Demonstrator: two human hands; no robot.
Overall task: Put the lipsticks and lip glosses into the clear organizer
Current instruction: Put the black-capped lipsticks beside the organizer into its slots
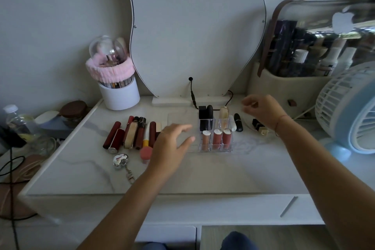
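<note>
The clear organizer (183, 122) stands mid-table. Its right compartments hold three pink lip glosses (217, 138) in front, and black lipsticks (205, 114) and a cream tube (223, 115) behind. My left hand (172, 144) hovers open over its left part, holding nothing. A row of dark red, gold and yellow lipsticks and glosses (134, 134) lies left of that hand. My right hand (261, 109) hangs open, fingers curled, above the table's right side. A black lipstick (238, 122) and a black and gold one (259, 126) lie below it.
A white brush holder with a pink headband (118, 87) stands back left. A mirror (194, 26) rises behind the organizer. A clear cosmetics bag (316, 50) and a blue fan (353, 111) crowd the right. A silver heart keychain (121, 160) and a pink sponge (146, 153) lie in front.
</note>
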